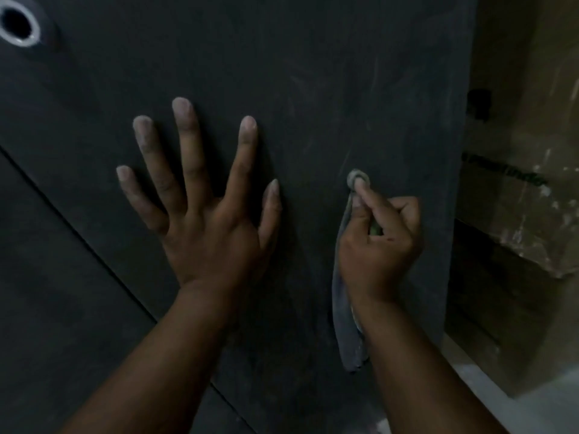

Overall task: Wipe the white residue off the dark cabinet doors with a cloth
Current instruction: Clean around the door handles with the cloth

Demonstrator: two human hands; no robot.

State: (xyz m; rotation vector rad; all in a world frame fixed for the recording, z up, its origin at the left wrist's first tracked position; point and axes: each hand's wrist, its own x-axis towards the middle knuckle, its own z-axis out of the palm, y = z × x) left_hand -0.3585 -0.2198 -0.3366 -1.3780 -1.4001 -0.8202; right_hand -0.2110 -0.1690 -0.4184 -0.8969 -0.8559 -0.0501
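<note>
A dark cabinet door (313, 89) fills most of the view, with faint pale streaks of residue (316, 83) on its upper right part. My left hand (203, 214) lies flat on the door, fingers spread and straight. My right hand (379, 242) grips a grey cloth (344, 317). Its forefinger, wrapped in the cloth, presses the cloth's tip (357, 177) against the door. The rest of the cloth hangs down past my wrist.
A second dark panel (62, 292) adjoins at lower left along a diagonal seam. A round hole with a white rim (18, 21) is at top left. Right of the door's edge is an opening with rough, paint-spattered boards (517, 214) and a pale floor (517, 402).
</note>
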